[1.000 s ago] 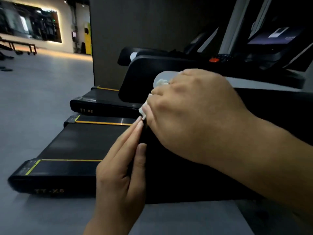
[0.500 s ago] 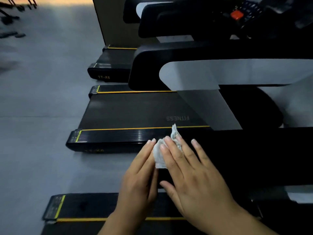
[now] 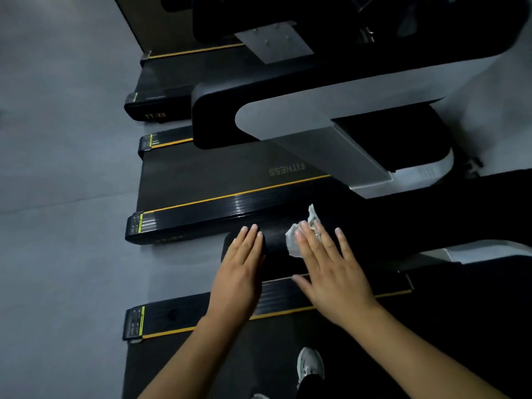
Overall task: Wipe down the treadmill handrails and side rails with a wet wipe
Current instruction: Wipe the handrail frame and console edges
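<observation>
Gym floor, no question. Under the left grip point(image 3: 241, 263) and right grip point(image 3: 331, 272), a padded black handrail point(image 3: 273, 240). Just beyond the fingertips, a long treadmill deck point(image 3: 201, 174) with a yellow-edged side rail point(image 3: 230, 210) and FITNESS lettering point(image 3: 286, 169) across the belt. Further out still, a second deck point(image 3: 161, 82), tagged with a TT-X6 label point(image 3: 155, 116) on the end cap. Beyond the right grip, a black-and-silver arm point(image 3: 316, 110) on the neighbouring machine. Nearer than the grips, a third deck point(image 3: 187, 318), yellow-striped, with a grey trainer point(image 3: 309, 364) on its dark belt. Left of the left grip, smooth grey floor point(image 3: 57, 197) along the row of deck ends.
</observation>
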The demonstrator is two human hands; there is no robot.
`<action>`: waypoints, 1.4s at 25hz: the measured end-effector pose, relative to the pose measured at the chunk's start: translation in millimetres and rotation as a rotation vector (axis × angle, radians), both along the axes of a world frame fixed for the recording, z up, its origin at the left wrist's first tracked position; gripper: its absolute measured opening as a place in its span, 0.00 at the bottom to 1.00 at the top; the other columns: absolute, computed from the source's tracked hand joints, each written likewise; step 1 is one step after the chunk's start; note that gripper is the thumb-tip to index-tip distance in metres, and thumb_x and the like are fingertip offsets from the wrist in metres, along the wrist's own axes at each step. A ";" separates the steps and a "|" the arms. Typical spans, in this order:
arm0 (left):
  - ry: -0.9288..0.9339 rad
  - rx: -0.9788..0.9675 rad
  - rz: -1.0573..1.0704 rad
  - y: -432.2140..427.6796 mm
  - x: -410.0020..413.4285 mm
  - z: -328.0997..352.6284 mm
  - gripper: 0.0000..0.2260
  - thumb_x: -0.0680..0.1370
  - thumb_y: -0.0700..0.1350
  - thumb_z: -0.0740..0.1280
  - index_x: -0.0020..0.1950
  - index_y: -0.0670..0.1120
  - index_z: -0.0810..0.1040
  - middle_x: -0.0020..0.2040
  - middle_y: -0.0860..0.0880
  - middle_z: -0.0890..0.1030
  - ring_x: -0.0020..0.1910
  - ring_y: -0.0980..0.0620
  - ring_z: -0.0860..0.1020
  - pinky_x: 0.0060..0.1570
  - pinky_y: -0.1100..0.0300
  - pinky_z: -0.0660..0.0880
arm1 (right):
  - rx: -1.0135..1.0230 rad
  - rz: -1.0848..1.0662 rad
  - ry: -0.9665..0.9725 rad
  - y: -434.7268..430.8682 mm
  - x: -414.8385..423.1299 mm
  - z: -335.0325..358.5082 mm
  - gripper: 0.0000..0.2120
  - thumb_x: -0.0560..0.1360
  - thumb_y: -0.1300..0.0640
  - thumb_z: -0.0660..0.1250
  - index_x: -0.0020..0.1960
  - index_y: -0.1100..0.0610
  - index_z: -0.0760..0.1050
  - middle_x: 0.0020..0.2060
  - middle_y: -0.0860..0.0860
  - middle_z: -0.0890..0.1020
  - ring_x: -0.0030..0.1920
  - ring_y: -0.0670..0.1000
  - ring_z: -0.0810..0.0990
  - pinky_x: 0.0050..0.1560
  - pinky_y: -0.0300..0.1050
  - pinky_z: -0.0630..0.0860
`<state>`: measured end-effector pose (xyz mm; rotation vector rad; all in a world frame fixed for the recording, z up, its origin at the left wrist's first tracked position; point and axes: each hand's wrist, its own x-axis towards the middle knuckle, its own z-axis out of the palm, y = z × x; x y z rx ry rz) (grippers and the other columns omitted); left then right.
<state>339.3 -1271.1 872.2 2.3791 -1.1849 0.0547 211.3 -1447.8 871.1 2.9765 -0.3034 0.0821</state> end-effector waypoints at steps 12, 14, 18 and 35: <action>0.179 0.003 -0.028 7.7 8.5 0.9 0.35 0.78 0.35 0.72 0.82 0.48 0.63 0.82 0.51 0.62 0.82 0.52 0.59 0.76 0.57 0.65 | 0.182 0.080 0.011 36.0 55.6 8.4 0.43 0.79 0.32 0.43 0.83 0.61 0.54 0.82 0.57 0.58 0.83 0.58 0.52 0.81 0.60 0.49; 0.134 0.023 -0.033 8.5 8.7 -1.6 0.35 0.77 0.35 0.74 0.81 0.45 0.64 0.82 0.49 0.63 0.81 0.49 0.60 0.75 0.56 0.64 | 0.150 0.091 0.004 20.4 50.7 6.2 0.43 0.80 0.31 0.44 0.83 0.61 0.55 0.82 0.57 0.60 0.82 0.57 0.55 0.81 0.61 0.53; 0.011 0.065 -0.066 -1.2 7.0 -3.2 0.23 0.84 0.42 0.58 0.79 0.40 0.66 0.80 0.42 0.65 0.81 0.44 0.61 0.76 0.43 0.66 | 0.136 -0.068 -0.060 -37.0 29.5 7.0 0.41 0.81 0.31 0.47 0.80 0.62 0.63 0.78 0.59 0.68 0.78 0.60 0.65 0.79 0.62 0.54; -0.012 0.114 -0.308 -68.8 1.7 10.4 0.29 0.80 0.36 0.62 0.81 0.43 0.62 0.82 0.45 0.61 0.83 0.49 0.56 0.79 0.49 0.58 | 0.083 -0.283 -0.189 -85.8 -27.4 2.7 0.40 0.81 0.35 0.53 0.82 0.62 0.57 0.82 0.59 0.59 0.82 0.60 0.57 0.79 0.63 0.54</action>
